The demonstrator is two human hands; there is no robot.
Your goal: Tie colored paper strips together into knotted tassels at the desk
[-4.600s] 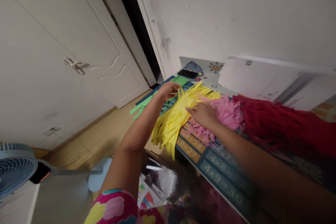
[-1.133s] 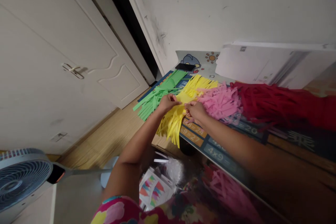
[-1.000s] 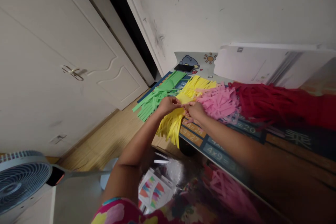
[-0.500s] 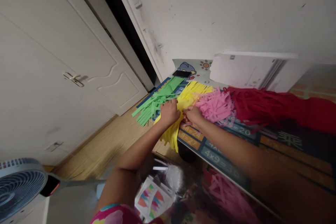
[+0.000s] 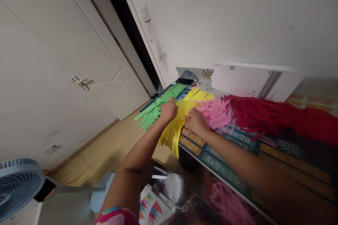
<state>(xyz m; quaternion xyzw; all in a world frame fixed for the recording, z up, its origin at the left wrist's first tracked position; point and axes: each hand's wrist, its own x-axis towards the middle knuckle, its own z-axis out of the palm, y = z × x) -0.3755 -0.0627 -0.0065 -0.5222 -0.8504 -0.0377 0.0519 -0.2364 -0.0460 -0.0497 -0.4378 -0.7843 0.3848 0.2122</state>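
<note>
A yellow paper fringe (image 5: 173, 132) lies across the desk, with its cut strips hanging over the desk's front edge. My left hand (image 5: 169, 110) grips its upper edge, next to a green paper fringe (image 5: 154, 109). My right hand (image 5: 196, 122) holds the same yellow sheet a little further right, beside a pink paper fringe (image 5: 215, 113). A dark red paper fringe (image 5: 266, 112) stretches away to the right of the pink one. The yellow sheet's middle is partly hidden under my hands.
The desk mat (image 5: 219, 156) is printed with multiplication sums. A black phone (image 5: 184, 81) lies at its far end, below a white paper stack (image 5: 253, 81) against the wall. A blue fan (image 5: 17, 184) stands on the wooden floor at left; a white door (image 5: 66, 52) is beyond.
My hands have moved slightly apart, and the yellow paper now lies flatter between them. The view has tilted, so the desk sits lower in the picture.
</note>
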